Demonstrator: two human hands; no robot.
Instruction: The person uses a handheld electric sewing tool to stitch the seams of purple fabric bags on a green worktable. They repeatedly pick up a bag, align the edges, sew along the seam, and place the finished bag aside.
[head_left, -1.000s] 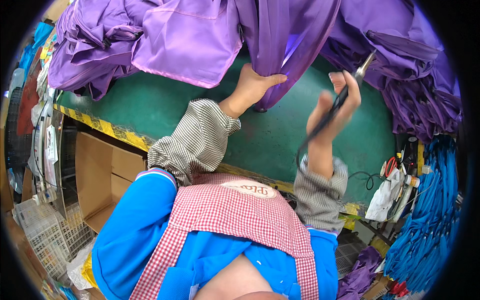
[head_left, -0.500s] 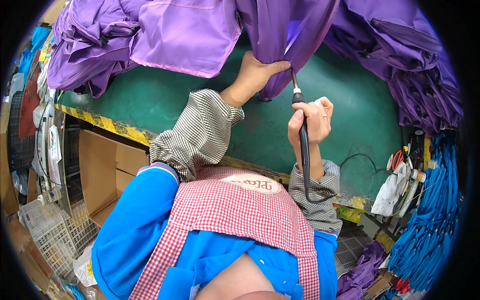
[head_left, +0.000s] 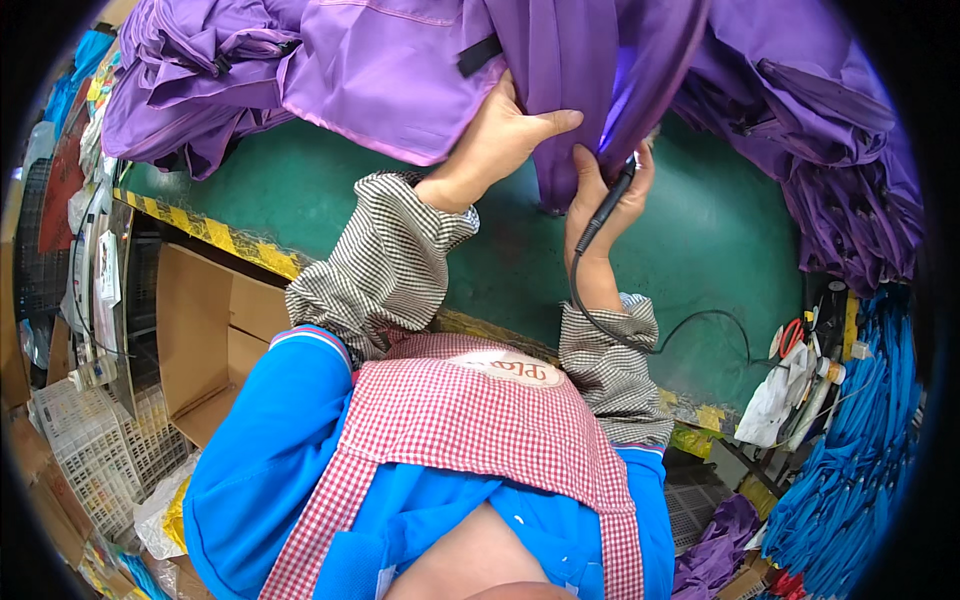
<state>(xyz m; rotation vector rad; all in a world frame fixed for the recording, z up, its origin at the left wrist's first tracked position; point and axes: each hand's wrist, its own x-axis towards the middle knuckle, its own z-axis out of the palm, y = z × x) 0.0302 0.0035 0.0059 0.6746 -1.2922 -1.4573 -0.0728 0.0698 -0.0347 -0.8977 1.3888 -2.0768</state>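
Purple fabric (head_left: 568, 95) with folded, seamed panels hangs over the far side of the green table. My left hand (head_left: 505, 140) holds this fabric, its thumb lying across the front and its other fingers hidden behind the cloth. To the right, my right hand (head_left: 605, 205) grips a soldering iron (head_left: 608, 205) with a black handle and a cord trailing from its lower end. The right thumb and fingers also meet the fabric's lower edge, beside a bluish glow (head_left: 622, 85) within a fold. Fabric and fingers mostly cover the iron's tip.
More purple fabric is heaped at far left (head_left: 200, 90) and far right (head_left: 840, 150). Yellow-black tape edges the green table (head_left: 500, 260). A cardboard box (head_left: 195, 330) stands at lower left. Red-handled scissors (head_left: 790, 338) and blue straps (head_left: 840, 440) are on the right.
My right hand has moved up to the fabric, and the iron now tilts up to the right. My left hand has shifted slightly left, still at the fabric.
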